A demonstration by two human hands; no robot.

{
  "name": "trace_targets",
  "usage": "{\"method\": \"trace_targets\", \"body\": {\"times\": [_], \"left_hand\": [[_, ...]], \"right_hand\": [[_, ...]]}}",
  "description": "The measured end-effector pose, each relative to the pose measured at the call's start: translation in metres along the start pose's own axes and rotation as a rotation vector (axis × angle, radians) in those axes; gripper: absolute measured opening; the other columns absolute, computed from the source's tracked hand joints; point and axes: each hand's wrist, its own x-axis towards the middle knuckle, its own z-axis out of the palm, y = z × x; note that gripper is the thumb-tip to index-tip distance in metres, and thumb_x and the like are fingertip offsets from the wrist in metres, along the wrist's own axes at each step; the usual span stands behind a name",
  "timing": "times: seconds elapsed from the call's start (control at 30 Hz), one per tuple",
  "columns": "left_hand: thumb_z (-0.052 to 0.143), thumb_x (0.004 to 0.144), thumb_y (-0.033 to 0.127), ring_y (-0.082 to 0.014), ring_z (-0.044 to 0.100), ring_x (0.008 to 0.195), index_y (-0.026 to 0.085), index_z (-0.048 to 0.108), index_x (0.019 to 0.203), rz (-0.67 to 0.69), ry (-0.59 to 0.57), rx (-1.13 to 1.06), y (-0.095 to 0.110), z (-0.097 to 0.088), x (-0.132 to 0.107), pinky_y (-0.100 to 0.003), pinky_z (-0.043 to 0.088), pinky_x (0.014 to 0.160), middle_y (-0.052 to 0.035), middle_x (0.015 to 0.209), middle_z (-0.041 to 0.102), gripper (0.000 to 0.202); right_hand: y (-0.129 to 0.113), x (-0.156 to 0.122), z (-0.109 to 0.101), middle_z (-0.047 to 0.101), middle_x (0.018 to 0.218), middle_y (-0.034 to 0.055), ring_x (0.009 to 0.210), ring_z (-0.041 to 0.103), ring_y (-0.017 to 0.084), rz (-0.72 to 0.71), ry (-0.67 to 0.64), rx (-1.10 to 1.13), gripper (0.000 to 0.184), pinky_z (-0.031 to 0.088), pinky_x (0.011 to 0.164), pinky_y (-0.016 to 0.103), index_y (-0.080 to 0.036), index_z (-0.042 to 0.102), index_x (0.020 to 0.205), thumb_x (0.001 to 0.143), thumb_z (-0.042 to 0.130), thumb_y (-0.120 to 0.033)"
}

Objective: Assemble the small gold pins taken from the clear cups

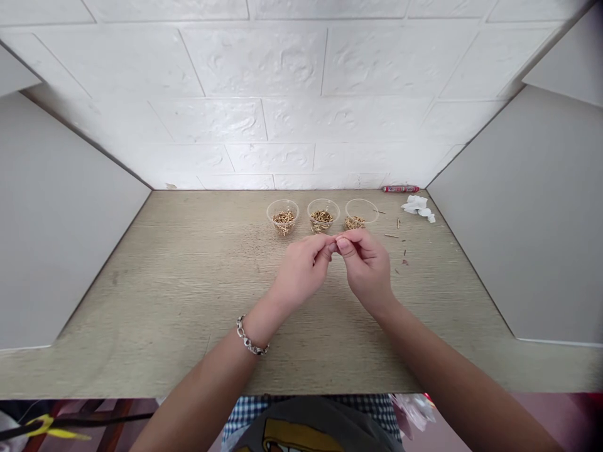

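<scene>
My left hand (304, 267) and my right hand (366, 267) meet fingertip to fingertip above the table, both pinched closed. Whatever is between the fingers is too small or hidden to make out. Just beyond them stand three clear plastic cups in a row. The left cup (282, 212) and the middle cup (323, 212) hold thin golden-brown stick-like pieces. Similar, paler pieces lie in the right cup (362, 210), whose lower part is partly behind my right hand.
Loose stick pieces (391, 235) and dark bits are scattered right of the cups. A crumpled white tissue (416, 204) and a red tube-shaped item (400, 188) lie near the back wall. Fine brown crumbs dot the table (188, 301). Grey panels (532, 220) stand at both sides.
</scene>
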Motion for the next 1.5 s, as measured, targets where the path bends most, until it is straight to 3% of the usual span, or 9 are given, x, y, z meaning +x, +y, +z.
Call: {"method": "trace_targets", "body": {"times": [0.2,0.4,0.63,0.77,0.87,1.0,1.07,1.27,1.5], "left_hand": [[0.042,0.088,0.026,-0.0082,0.051,0.058,0.016,0.055,0.067,-0.099,-0.018,-0.150,0.003,0.000,0.000,-0.020,0.038,0.057,0.0024,0.062,0.057,0.026],[0.042,0.088,0.028,-0.0091,0.052,0.062,0.016,0.058,0.070,-0.108,-0.016,-0.212,0.001,0.002,0.000,-0.020,0.039,0.057,0.0012,0.065,0.058,0.026],[0.046,0.085,0.030,-0.0087,0.048,0.060,0.016,0.056,0.069,-0.201,-0.014,-0.437,0.000,0.006,0.000,-0.022,0.039,0.057,0.0014,0.064,0.054,0.024],[0.050,0.083,0.028,-0.0064,0.047,0.057,0.015,0.055,0.070,-0.326,-0.016,-0.771,0.001,0.007,0.002,-0.020,0.039,0.056,0.0024,0.064,0.053,0.019],[0.053,0.082,0.029,-0.0051,0.053,0.060,0.016,0.054,0.075,-0.480,-0.028,-1.127,0.000,0.005,0.004,-0.019,0.041,0.059,0.0007,0.079,0.061,0.015],[0.059,0.079,0.025,-0.0083,0.060,0.073,0.015,0.056,0.077,-0.576,-0.060,-1.382,-0.004,0.002,0.004,-0.020,0.044,0.065,-0.0015,0.087,0.064,0.011],[0.061,0.077,0.021,-0.0079,0.060,0.073,0.014,0.058,0.075,-0.590,-0.059,-1.415,-0.005,0.001,0.003,-0.020,0.044,0.066,-0.0009,0.082,0.064,0.008],[0.064,0.075,0.021,-0.0076,0.060,0.071,0.012,0.062,0.076,-0.583,-0.088,-1.415,-0.006,-0.001,0.004,-0.020,0.045,0.068,-0.0015,0.076,0.064,0.009],[0.064,0.074,0.023,-0.0057,0.056,0.065,0.012,0.062,0.073,-0.590,-0.069,-1.342,-0.005,-0.002,0.005,-0.019,0.044,0.064,-0.0006,0.073,0.062,0.011]], "right_hand": [[0.002,-0.003,0.004,0.059,0.074,0.0003,0.072,0.055,0.014,-0.075,0.062,-0.003,0.007,0.045,0.067,0.030,-0.021,0.060,0.078,0.083,0.054,-0.022],[0.004,-0.004,0.011,0.058,0.069,-0.0029,0.063,0.054,0.010,0.178,0.039,0.448,0.007,0.047,0.058,0.026,-0.023,0.059,0.077,0.081,0.057,-0.028],[0.004,-0.003,0.015,0.061,0.070,-0.0023,0.061,0.054,0.009,0.353,0.081,0.628,0.012,0.048,0.058,0.026,-0.022,0.062,0.072,0.073,0.064,-0.034],[0.010,0.000,0.009,0.062,0.075,-0.0013,0.067,0.056,0.011,0.339,0.150,0.460,0.012,0.049,0.067,0.030,-0.021,0.063,0.075,0.075,0.063,-0.033],[0.011,0.005,0.002,0.062,0.080,-0.0002,0.078,0.058,0.013,0.185,0.206,0.271,0.009,0.049,0.073,0.031,-0.022,0.064,0.076,0.076,0.062,-0.031],[0.006,0.007,-0.003,0.062,0.089,0.0029,0.092,0.058,0.016,-0.035,0.090,-0.027,0.008,0.049,0.082,0.035,-0.023,0.068,0.078,0.077,0.060,-0.024],[0.005,0.006,-0.004,0.063,0.089,0.0036,0.092,0.059,0.017,-0.124,0.056,-0.169,0.010,0.048,0.083,0.037,-0.024,0.069,0.081,0.078,0.059,-0.022],[0.004,0.004,-0.004,0.059,0.106,0.0075,0.094,0.058,0.019,-0.366,0.132,-0.399,0.014,0.050,0.080,0.038,-0.023,0.069,0.086,0.078,0.059,-0.020],[-0.003,0.007,-0.005,0.061,0.099,0.0062,0.091,0.059,0.019,-0.263,0.111,-0.386,0.009,0.049,0.083,0.040,-0.022,0.067,0.079,0.077,0.058,-0.021]]}}
